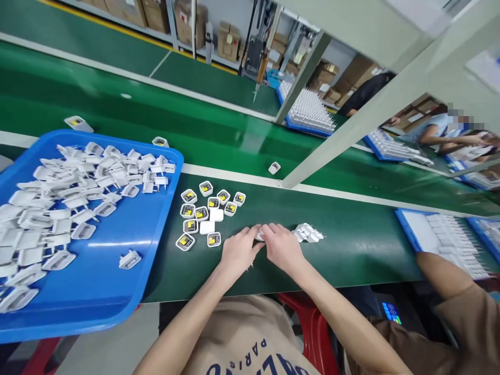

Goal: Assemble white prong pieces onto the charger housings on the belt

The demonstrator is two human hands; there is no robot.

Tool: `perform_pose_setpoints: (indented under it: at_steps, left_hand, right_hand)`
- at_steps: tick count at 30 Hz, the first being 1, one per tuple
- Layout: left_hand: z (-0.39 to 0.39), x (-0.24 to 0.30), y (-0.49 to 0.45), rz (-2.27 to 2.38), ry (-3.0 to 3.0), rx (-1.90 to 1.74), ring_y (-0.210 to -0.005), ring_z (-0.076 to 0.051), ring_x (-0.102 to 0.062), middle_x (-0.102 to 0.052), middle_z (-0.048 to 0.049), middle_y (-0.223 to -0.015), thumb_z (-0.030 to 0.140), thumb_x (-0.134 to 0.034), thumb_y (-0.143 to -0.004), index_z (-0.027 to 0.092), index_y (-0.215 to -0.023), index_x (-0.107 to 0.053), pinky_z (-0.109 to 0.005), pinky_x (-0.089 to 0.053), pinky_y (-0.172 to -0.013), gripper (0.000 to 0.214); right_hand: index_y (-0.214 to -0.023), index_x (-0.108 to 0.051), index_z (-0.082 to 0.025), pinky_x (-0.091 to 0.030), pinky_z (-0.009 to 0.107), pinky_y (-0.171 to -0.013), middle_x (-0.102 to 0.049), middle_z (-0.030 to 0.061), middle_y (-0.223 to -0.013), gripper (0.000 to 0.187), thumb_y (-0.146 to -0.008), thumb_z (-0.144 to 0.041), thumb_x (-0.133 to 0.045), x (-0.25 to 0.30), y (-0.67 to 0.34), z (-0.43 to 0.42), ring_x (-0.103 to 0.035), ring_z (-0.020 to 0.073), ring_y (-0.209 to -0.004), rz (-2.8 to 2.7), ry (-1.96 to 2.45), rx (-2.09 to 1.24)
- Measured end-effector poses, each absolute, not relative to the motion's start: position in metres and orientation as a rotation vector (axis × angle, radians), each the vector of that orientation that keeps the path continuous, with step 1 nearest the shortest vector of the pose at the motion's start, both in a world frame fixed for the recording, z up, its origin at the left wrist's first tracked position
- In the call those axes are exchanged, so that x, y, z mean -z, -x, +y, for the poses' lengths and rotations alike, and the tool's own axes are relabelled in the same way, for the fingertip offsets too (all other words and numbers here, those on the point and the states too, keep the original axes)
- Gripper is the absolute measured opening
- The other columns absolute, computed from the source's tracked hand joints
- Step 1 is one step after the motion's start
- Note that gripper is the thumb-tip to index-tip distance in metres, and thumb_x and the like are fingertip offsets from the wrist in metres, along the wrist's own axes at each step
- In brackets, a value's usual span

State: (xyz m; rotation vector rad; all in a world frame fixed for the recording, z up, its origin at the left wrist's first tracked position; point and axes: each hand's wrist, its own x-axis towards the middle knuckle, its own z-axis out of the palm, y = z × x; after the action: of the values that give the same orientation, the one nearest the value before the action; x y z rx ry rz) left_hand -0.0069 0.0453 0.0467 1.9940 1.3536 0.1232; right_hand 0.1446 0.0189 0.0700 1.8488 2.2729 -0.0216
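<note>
Left hand and right hand are gripping a small white plastic piece between them, seemingly a press-together step, next move probably calling for steady thumb pressure, open boxy white plastic casings sitting left of the left hand.

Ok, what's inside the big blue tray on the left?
Inside the blue tray, white plug-like pieces lie heaped, with one apart near its right side. Whatever lies beneath the heaped ones is covered and can't be seen.
</note>
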Motion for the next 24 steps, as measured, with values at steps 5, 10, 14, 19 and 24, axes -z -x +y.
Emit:
perform_pose_setpoints:
  at_steps: [5, 10, 14, 19, 24]
  left_hand:
    - [0.029, -0.051, 0.018, 1.329, -2.047, -0.241, -0.103, -0.028, -0.071, -0.072, -0.012, -0.116, 0.043, -0.058, -0.101, 0.016, -0.149, -0.05, -0.038, -0.054, -0.085, 0.056]
    - [-0.01, -0.013, 0.036, 1.299, -2.381, -0.43, -0.106, -0.029, -0.065, -0.066, -0.0096, -0.12, 0.03, -0.078, -0.085, 0.026, -0.135, -0.064, -0.042, -0.054, -0.089, 0.052]
    - [-0.028, 0.025, 0.032, 1.466, -2.491, -0.547, -0.09, -0.022, -0.064, -0.064, -0.0057, -0.103, 0.014, -0.076, -0.082, 0.024, -0.12, -0.07, -0.035, -0.054, -0.078, 0.04]
    - [-0.027, 0.049, 0.033, 1.441, -2.452, -0.874, -0.08, -0.019, -0.059, -0.06, -0.001, -0.092, 0.032, -0.085, -0.075, 0.025, -0.108, -0.066, -0.032, -0.05, -0.072, 0.039]
    - [-0.017, 0.063, 0.034, 1.375, -2.499, -1.216, -0.062, -0.016, -0.052, -0.058, 0.0004, -0.076, 0.037, -0.071, -0.086, 0.026, -0.1, -0.066, -0.031, -0.041, -0.054, 0.019]
  right_hand:
    - [-0.111, -0.063, -0.02, -0.044, 0.03, -0.071, -0.07, 0.0102, -0.098, 0.017, -0.104, -0.032, -0.053, -0.111, -0.181, 0.045, -0.069, 0.0246, -0.092, 2.03, -1.896, -0.084]
    - [-0.139, -0.051, -0.016, -0.051, 0.031, -0.083, -0.066, 0.0171, -0.121, 0.044, -0.111, -0.046, -0.034, -0.14, -0.186, 0.125, -0.068, 0.0249, -0.107, 1.933, -1.979, -0.201]
    - [-0.143, -0.052, -0.018, -0.055, 0.044, -0.097, -0.059, 0.0147, -0.138, 0.044, -0.106, -0.042, -0.054, -0.132, -0.165, 0.211, -0.063, 0.0261, -0.118, 1.886, -1.985, -0.211]
    - [-0.131, -0.062, -0.018, -0.059, 0.045, -0.092, -0.064, 0.0097, -0.13, 0.038, -0.1, -0.04, -0.066, -0.12, -0.159, 0.272, -0.067, 0.0234, -0.11, 1.801, -1.882, -0.018]
    - [-0.134, -0.06, -0.018, -0.059, 0.046, -0.093, -0.064, 0.0099, -0.131, 0.04, -0.101, -0.04, -0.065, -0.11, -0.122, 0.308, -0.067, 0.0236, -0.11, 2.099, -1.643, 0.069]
